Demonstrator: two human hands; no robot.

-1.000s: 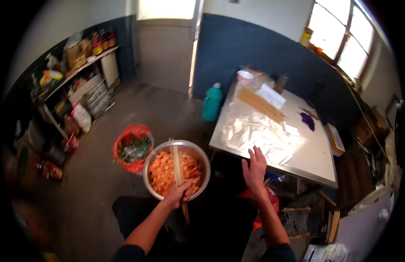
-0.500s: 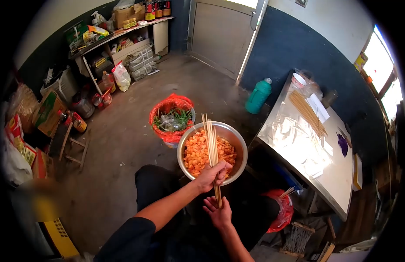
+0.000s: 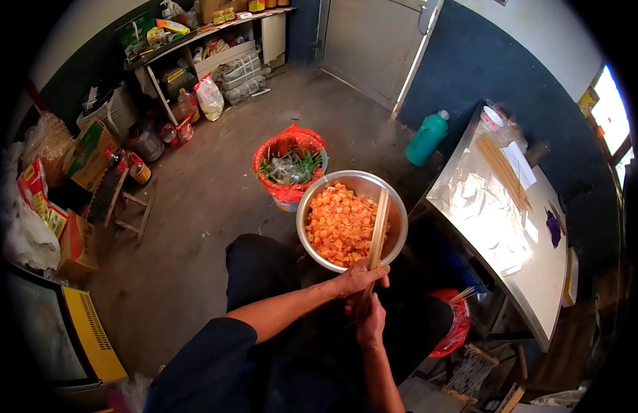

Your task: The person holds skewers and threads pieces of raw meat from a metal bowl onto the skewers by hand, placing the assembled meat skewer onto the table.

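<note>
A bundle of thin wooden skewers (image 3: 379,230) slants up over the right side of a steel bowl (image 3: 396,219). My left hand (image 3: 358,279) is closed around the bundle near the bowl's front rim. Just below it, my right hand (image 3: 371,322) wraps the lower end of the same skewers, its fingers partly hidden. Small orange-red coated chunks (image 3: 339,224) fill much of the bowl; I cannot tell what food they are. The bowl sits in front of my knees.
A red-lined bucket (image 3: 267,180) with green stalks stands beyond the bowl. On the right, a metal-topped table (image 3: 456,162) carries more skewers (image 3: 501,168). Another red-lined container (image 3: 456,330) holds sticks by my right knee. A teal bottle (image 3: 427,140) stands near the wall.
The skewers have swung from the bowl's middle to its right side, tilting rightward. My right hand, open-palmed under their lower end before, has closed around them. The camera view has shifted slightly.
</note>
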